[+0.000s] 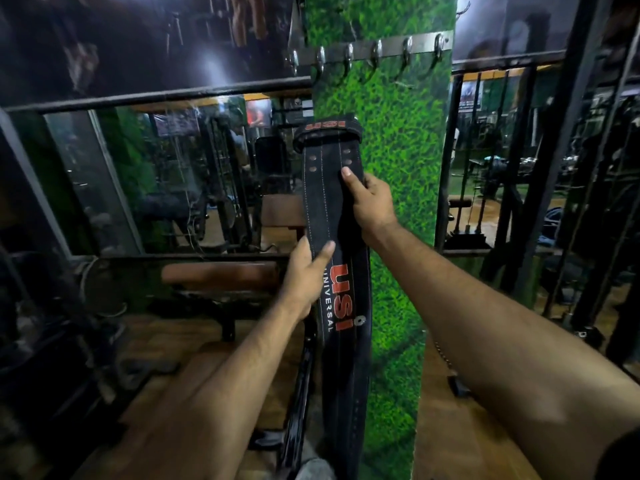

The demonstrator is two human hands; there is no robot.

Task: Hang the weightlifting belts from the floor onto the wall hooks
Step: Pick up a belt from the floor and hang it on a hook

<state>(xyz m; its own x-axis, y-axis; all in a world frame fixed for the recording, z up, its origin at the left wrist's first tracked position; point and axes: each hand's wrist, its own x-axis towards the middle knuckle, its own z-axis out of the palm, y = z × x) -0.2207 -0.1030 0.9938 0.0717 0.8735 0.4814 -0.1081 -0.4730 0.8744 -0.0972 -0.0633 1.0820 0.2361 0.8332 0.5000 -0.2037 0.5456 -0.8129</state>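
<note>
A long black weightlifting belt (325, 209) with red USI lettering hangs upright in front of me, its top end folded over and studded with rivet holes. My right hand (369, 199) grips its right edge high up, thumb on the front face. Lower down, my left hand (304, 275) holds the left edge, thumb across the front. Above the belt, a metal hook rail (372, 51) with several bare hooks is fixed to a pillar covered in green artificial grass (401, 161). The belt's top is well below the hooks.
A padded brown bench (221, 275) stands low on the left. Mirrors with black frames (156, 95) flank the pillar on both sides. A black metal rack (581, 150) rises at the right. The floor is wood.
</note>
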